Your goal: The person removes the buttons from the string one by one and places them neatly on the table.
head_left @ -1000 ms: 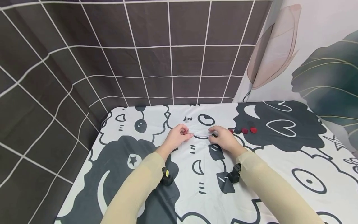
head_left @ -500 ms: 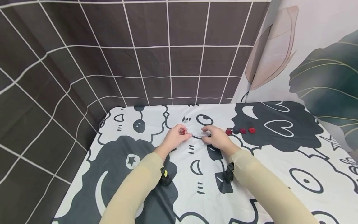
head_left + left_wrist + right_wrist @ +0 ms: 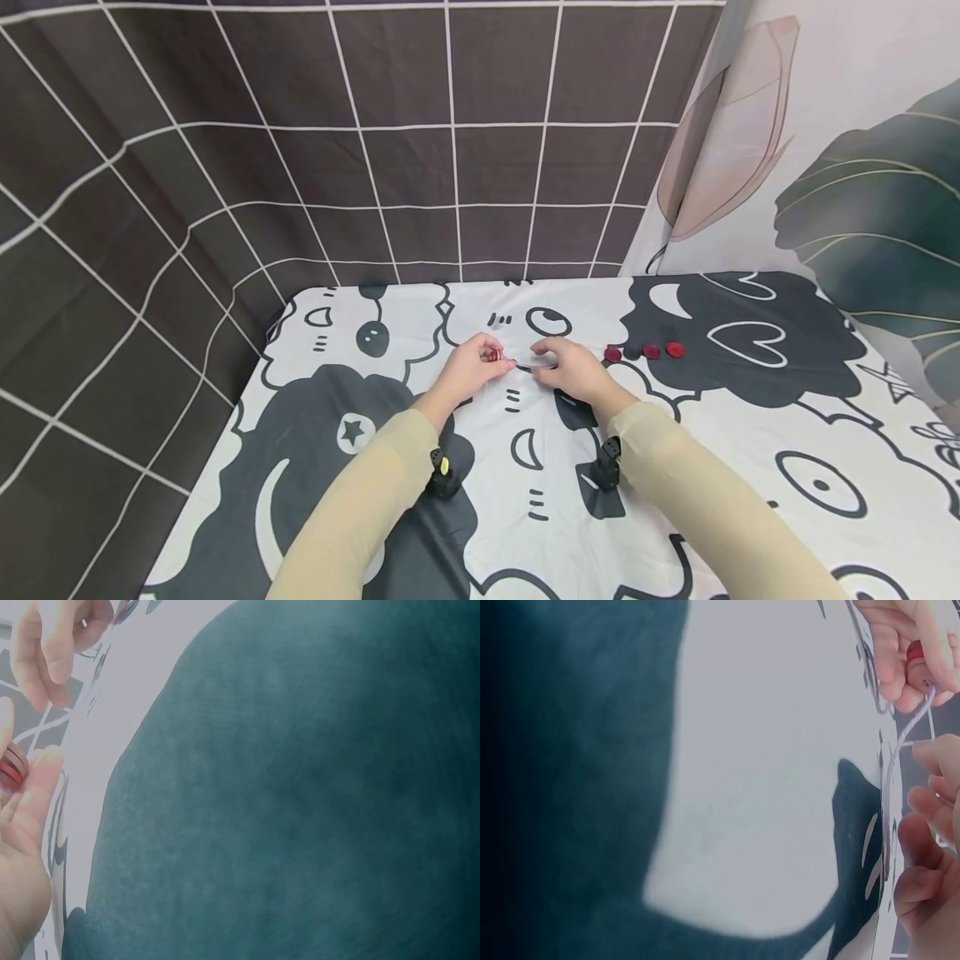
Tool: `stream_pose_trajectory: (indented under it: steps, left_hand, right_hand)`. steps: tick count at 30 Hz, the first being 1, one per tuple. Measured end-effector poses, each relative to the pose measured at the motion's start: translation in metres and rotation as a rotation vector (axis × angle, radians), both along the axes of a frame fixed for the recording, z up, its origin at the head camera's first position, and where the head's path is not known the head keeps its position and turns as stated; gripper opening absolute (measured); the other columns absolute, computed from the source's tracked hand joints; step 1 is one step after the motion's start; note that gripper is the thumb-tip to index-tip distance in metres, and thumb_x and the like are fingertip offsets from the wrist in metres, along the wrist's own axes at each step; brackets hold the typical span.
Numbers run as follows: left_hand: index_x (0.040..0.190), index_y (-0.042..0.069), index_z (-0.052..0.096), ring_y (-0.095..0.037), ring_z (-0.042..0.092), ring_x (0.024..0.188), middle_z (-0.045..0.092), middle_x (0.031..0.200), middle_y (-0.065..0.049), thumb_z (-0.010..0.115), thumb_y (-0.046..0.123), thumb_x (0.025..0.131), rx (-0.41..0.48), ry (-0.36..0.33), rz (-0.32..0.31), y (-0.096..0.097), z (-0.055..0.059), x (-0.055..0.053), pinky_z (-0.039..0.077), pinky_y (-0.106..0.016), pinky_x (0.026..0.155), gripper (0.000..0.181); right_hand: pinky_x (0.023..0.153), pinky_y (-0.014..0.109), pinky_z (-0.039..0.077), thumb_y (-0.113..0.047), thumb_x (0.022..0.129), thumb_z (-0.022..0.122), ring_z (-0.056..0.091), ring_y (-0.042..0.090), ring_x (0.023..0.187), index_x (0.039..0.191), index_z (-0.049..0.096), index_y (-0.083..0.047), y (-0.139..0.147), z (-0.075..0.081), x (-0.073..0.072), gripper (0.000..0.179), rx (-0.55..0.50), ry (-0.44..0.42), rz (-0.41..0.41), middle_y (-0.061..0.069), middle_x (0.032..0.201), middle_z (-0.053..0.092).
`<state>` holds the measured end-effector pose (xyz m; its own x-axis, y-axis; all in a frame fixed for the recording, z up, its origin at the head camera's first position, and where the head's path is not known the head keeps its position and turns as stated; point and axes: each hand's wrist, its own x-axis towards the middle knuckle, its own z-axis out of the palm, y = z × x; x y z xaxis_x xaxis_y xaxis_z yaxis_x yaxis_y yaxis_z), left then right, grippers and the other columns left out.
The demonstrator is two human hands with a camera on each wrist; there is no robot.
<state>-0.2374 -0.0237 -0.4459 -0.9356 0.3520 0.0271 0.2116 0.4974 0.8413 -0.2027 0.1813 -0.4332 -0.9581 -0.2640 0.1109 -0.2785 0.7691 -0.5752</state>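
Note:
In the head view my left hand (image 3: pixel 471 367) pinches a small stack of round red buttons (image 3: pixel 492 355) between thumb and fingertips. The right wrist view shows the stack edge-on, with a pale cord (image 3: pixel 905 735) coming out of the lowest button (image 3: pixel 921 673). That cord curves away from the left hand toward the patterned cloth. Just to the right, my right hand (image 3: pixel 573 371) is held with thumb and fingers apart. Its fingers (image 3: pixel 926 836) are near the cord, and no grip on it shows. Part of the stack is hidden by the left fingers.
Several loose round buttons (image 3: pixel 651 351), red and dark, lie in a row on the patterned cloth (image 3: pixel 570 533) to the right of my right hand. A dark gridded curtain (image 3: pixel 397 167) hangs behind and at the left; a leaf-printed curtain (image 3: pixel 847 208) hangs at the right.
My right hand has moved left toward the left hand, and the cord no longer looks stretched straight between them. The left hand keeps its pinch on the buttons.

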Motion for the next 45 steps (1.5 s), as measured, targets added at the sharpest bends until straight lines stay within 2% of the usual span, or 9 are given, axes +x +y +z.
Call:
stream_pose_trajectory:
  steps: [9, 28, 30, 33, 37, 45]
  left_hand:
    - [0.101, 0.012, 0.055, -0.013, 0.058, 0.073, 0.063, 0.084, 0.000, 0.076, 0.029, 0.079, 0.035, -0.049, 0.001, -0.001, 0.001, 0.001, 0.047, -0.025, 0.067, 0.034]
    - [0.093, 0.012, 0.055, -0.012, 0.056, 0.069, 0.062, 0.079, 0.002, 0.076, 0.028, 0.080, 0.022, -0.014, -0.017, -0.001, 0.002, 0.001, 0.045, -0.024, 0.061, 0.029]
    - [0.094, 0.012, 0.056, -0.012, 0.057, 0.069, 0.062, 0.080, 0.002, 0.076, 0.029, 0.079, 0.028, -0.016, -0.017, -0.002, 0.002, 0.002, 0.045, -0.025, 0.062, 0.030]
    - [0.095, 0.013, 0.056, -0.013, 0.057, 0.071, 0.062, 0.080, 0.002, 0.076, 0.030, 0.079, 0.033, -0.019, -0.021, -0.001, 0.002, 0.001, 0.046, -0.026, 0.064, 0.031]
    - [0.095, 0.013, 0.056, -0.013, 0.059, 0.070, 0.062, 0.080, 0.001, 0.076, 0.031, 0.079, 0.039, -0.036, -0.017, 0.000, 0.003, 0.001, 0.046, -0.026, 0.064, 0.032]
    - [0.097, 0.012, 0.055, -0.012, 0.060, 0.069, 0.063, 0.080, 0.000, 0.077, 0.030, 0.079, 0.057, -0.061, -0.016, 0.000, 0.002, 0.002, 0.046, -0.025, 0.063, 0.033]
  right_hand:
    - [0.093, 0.045, 0.043, -0.022, 0.084, 0.066, 0.057, 0.030, 0.109, 0.117, 0.061, -0.005, -0.006, -0.001, 0.001, 0.037, -0.034, -0.020, 0.013, 0.010, 0.113, 0.064]
    - [0.094, 0.043, 0.043, -0.022, 0.083, 0.068, 0.058, 0.027, 0.107, 0.114, 0.062, -0.005, -0.016, -0.004, -0.003, 0.035, -0.057, 0.019, 0.036, 0.009, 0.109, 0.065]
    - [0.092, 0.043, 0.044, -0.021, 0.083, 0.068, 0.060, 0.027, 0.104, 0.114, 0.062, -0.005, -0.018, -0.005, -0.003, 0.036, -0.071, 0.026, 0.047, 0.009, 0.109, 0.065]
    - [0.082, 0.039, 0.048, -0.021, 0.083, 0.068, 0.062, 0.022, 0.088, 0.115, 0.062, -0.006, -0.019, -0.004, -0.003, 0.036, -0.095, 0.036, 0.059, 0.009, 0.108, 0.065]
    - [0.068, 0.031, 0.048, -0.020, 0.082, 0.068, 0.056, 0.014, 0.070, 0.117, 0.061, -0.008, -0.023, -0.003, -0.004, 0.037, -0.119, 0.031, 0.078, 0.008, 0.108, 0.065]
    - [0.064, 0.028, 0.045, -0.021, 0.081, 0.067, 0.053, 0.013, 0.069, 0.115, 0.063, -0.011, -0.028, -0.005, -0.003, 0.036, -0.115, 0.054, 0.074, 0.005, 0.105, 0.066]
